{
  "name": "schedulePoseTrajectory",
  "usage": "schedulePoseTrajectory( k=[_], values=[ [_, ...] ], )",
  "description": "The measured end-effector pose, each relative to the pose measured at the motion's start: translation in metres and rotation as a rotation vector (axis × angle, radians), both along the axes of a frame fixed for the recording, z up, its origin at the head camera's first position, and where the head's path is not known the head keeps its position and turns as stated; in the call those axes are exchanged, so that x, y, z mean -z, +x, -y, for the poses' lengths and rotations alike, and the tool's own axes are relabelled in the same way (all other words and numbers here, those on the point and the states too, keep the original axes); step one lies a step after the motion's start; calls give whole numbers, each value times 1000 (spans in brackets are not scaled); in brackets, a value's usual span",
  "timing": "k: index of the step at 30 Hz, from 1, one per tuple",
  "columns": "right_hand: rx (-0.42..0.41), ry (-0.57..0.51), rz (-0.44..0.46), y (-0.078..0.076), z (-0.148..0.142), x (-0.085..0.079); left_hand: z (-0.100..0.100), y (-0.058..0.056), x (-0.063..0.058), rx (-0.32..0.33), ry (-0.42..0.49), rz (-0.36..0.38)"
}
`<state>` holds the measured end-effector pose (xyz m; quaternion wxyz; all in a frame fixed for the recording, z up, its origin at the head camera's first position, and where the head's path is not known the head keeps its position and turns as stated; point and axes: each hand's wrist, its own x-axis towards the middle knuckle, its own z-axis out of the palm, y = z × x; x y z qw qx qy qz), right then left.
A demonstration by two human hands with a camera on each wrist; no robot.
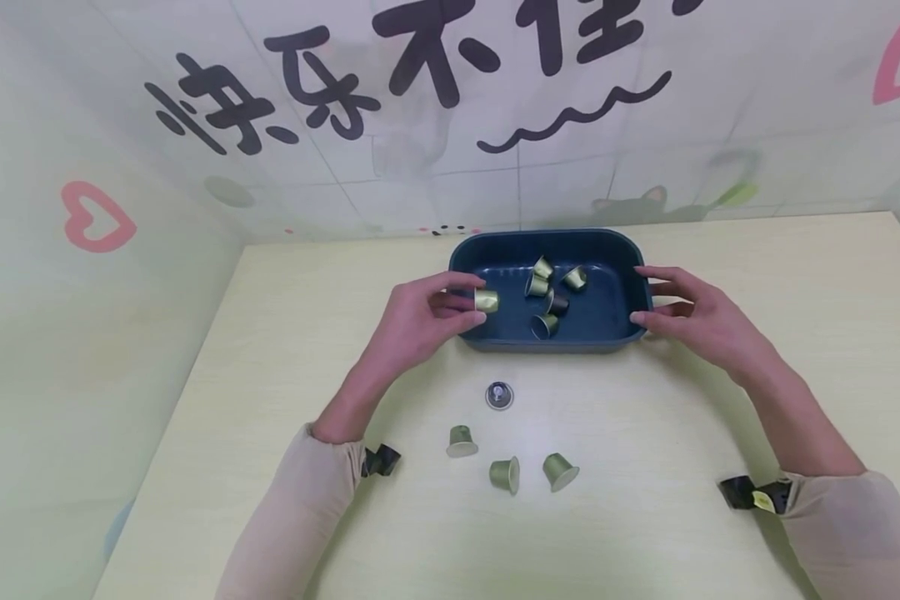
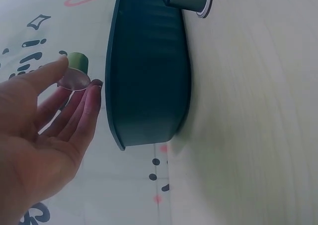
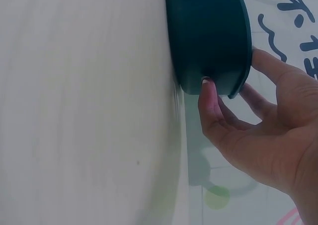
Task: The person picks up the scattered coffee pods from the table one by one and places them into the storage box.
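My left hand (image 1: 427, 321) pinches a light green coffee capsule (image 1: 486, 300) between fingers and thumb, over the left end of a dark blue tray (image 1: 600, 332). In the left wrist view, this capsule (image 2: 78, 62) has its foil lid turned toward the palm. My right hand (image 1: 701, 321) holds the tray's right end; the right wrist view shows its thumb (image 3: 209, 93) against the outer wall and its forefinger at the rim. Inside the tray lie several green capsules (image 1: 576, 278) and a dark one (image 1: 557, 302), tipped in different directions.
Nearer me on the pale wooden table (image 1: 645, 517) are a dark capsule (image 1: 499, 396) and three green capsules: one standing lid-down (image 1: 462, 442), one on its side (image 1: 505, 475) and one tilted (image 1: 559, 472). Behind the tray rises a wall (image 1: 420, 200) with black lettering.
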<state>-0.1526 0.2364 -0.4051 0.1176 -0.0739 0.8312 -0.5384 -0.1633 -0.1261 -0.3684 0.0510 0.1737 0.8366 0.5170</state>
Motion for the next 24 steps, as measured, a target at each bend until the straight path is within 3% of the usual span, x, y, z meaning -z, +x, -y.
schedulePoseTrajectory(
  k=[8,24],
  values=[
    [-3,-6,5,0,1,1,0,-4,5,-18,-9,-11],
    [16,7,26,-3,0,1,-12,-21,7,38,-61,-52]
  ],
)
